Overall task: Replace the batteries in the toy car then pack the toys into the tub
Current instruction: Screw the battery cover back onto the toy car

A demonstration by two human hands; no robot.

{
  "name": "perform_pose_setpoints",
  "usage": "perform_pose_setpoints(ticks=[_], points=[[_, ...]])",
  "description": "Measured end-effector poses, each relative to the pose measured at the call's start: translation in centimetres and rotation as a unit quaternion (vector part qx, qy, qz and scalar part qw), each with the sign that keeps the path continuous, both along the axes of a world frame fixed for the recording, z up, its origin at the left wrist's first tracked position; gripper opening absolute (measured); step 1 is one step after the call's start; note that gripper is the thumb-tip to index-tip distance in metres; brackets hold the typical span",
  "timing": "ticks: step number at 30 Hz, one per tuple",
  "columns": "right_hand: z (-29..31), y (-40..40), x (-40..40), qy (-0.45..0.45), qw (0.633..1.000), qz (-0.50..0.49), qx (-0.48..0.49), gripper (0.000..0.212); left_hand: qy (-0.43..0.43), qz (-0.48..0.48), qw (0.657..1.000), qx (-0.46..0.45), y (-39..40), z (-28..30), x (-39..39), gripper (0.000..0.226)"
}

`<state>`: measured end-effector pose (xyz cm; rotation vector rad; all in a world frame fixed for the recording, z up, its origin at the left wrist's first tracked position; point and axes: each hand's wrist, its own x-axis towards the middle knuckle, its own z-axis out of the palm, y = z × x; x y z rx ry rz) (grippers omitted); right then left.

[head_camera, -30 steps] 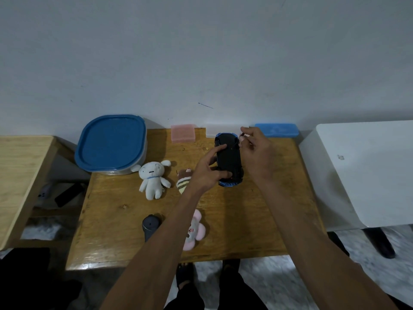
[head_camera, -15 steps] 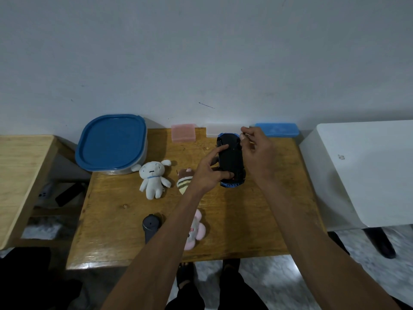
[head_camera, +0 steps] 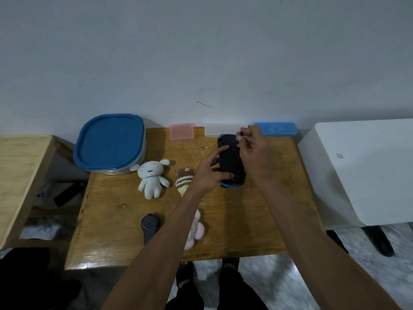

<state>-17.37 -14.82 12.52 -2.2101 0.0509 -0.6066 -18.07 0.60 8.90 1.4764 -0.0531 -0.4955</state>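
Observation:
The blue toy car (head_camera: 230, 162) lies upside down on the wooden table (head_camera: 116, 231), its black underside up. My left hand (head_camera: 210, 171) grips the car's left side with the fingers across the underside. My right hand (head_camera: 257, 153) rests against the car's right side and pinches a small thin object, too small to identify, over the car's far end. The tub (head_camera: 109, 143) with a blue lid stands shut at the table's back left. A white plush (head_camera: 152, 175), a striped plush (head_camera: 184, 180) and a pink plush (head_camera: 196, 231) lie on the table, partly behind my left arm.
A dark remote-like object (head_camera: 149, 225) lies near the front edge. Pink (head_camera: 181, 132), white (head_camera: 220, 129) and blue (head_camera: 276, 128) boxes line the wall. A second wooden table (head_camera: 20, 173) stands to the left and a white table (head_camera: 366, 171) to the right.
The car and both hands have shifted slightly toward me and to the right. Both grips stay the same.

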Motion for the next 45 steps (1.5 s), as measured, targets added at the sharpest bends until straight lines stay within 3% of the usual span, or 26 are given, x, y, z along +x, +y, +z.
perform_pose_setpoints(ticks=[5,10,22,28,33,39,45], points=[[0.3,0.3,0.1,0.003,1.000,-0.023,0.001,0.023,-0.004,-0.004,1.000,0.017,0.0,-0.1,0.0,0.082],[0.1,0.0,-0.1,-0.011,1.000,-0.013,-0.024,0.017,0.003,0.000,1.000,0.010,0.1,-0.1,-0.2,0.082],[-0.3,-0.3,0.0,0.022,0.998,-0.041,0.032,0.021,0.013,-0.003,0.999,0.037,0.0,0.1,-0.3,0.078],[-0.8,-1.9,0.1,0.024,0.981,-0.109,0.157,0.021,0.011,-0.001,0.999,0.051,-0.7,0.0,-0.2,0.048],[-1.3,-3.8,-0.1,0.035,0.968,-0.143,0.201,0.019,0.016,-0.004,0.999,0.043,-1.6,-0.3,-0.6,0.060],[-1.6,-5.0,-0.8,0.041,0.954,-0.164,0.249,0.020,0.086,0.018,0.994,0.057,-2.5,-1.3,-0.8,0.059],[-1.9,-5.8,-1.1,0.042,0.950,-0.167,0.261,0.018,0.176,0.028,0.983,-0.044,-3.1,-1.4,-0.8,0.072]])
